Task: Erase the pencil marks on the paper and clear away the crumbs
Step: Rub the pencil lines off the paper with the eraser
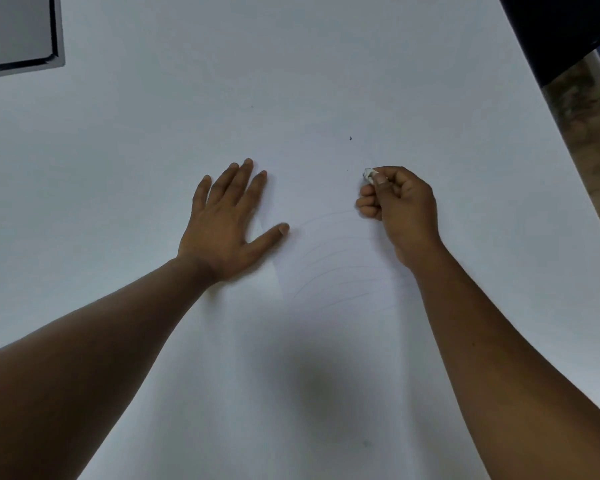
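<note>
From my remote seat I see both hands over the white bench (118,150). The left hand (227,216) lies flat with its fingers straight and spread, pressing on the left edge of the paper (326,202); it grasps nothing. The paper is white like the bench, so I can hardly tell its borders. The right hand (399,209) is curled, and its thumb and forefinger pinch a small white eraser (369,175), which sticks out at about 10 o'clock from the knuckles. The eraser tip is close above the sheet; I cannot tell if it touches.

The pencil marks (340,265), several faint curved lines, lie between the two hands, at about 4 o'clock from the left thumb and 7 o'clock from the eraser. A dark crumb (350,138) sits at 11 o'clock from the eraser, a little apart. At 10 o'clock of the view, a grey panel (18,32) is set in the bench.
</note>
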Motion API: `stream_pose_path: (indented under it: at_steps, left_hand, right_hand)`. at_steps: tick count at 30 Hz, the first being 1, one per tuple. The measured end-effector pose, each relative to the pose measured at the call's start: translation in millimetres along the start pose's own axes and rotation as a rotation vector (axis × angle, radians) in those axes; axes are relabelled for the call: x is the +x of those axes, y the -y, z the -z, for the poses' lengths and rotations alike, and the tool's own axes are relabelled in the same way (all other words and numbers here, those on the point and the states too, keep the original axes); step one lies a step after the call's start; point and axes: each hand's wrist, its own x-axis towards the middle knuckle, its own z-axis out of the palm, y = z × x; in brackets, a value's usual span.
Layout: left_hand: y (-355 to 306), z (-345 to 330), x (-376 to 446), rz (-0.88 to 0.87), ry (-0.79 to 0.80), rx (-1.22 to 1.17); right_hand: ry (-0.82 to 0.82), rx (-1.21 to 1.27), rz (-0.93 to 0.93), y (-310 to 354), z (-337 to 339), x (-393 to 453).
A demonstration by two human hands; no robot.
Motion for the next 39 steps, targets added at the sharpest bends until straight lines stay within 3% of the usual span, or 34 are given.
stream_pose_path:
  at_steps: [4, 6, 12, 15, 19, 24, 30, 39]
  left_hand:
    - [-26, -7, 22, -0.032, -0.302, -0.044]
    - [-53, -11, 39, -0.101, -0.342, -0.134]
    - [-125, -13, 80, -0.077, -0.085, -0.469]
    - [-134, -14, 84, -0.024, -0.177, -0.573]
    - [-150, -13, 85, 0.217, -0.185, -0.864]
    - [-155, -1, 98, 0.419, 0.014, -1.224]
    - [-145, -7, 112, 0.563, -0.012, -1.101]
    - [-127, 0, 92, 0.221, -0.088, -0.659]
  right_hand:
    - [-0.003, -0.041, 0.002, -1, 2, 1]
    - [-0.017, -0.072, 0.001, -2, 3, 2]
    - [-0.008, -0.162, 0.024, -3, 6, 1]
    - [-0.035, -0.165, -0.006, -3, 7, 3]
    - [-0.056, -0.138, -0.044, -2, 7, 5]
    - [-0.108, -0.143, -0.038, -5, 8, 7]
    - [-0.145, -0.225, -0.02, -11, 1, 11]
    - [-0.127, -0.173, -0.08, -7, 1, 13]
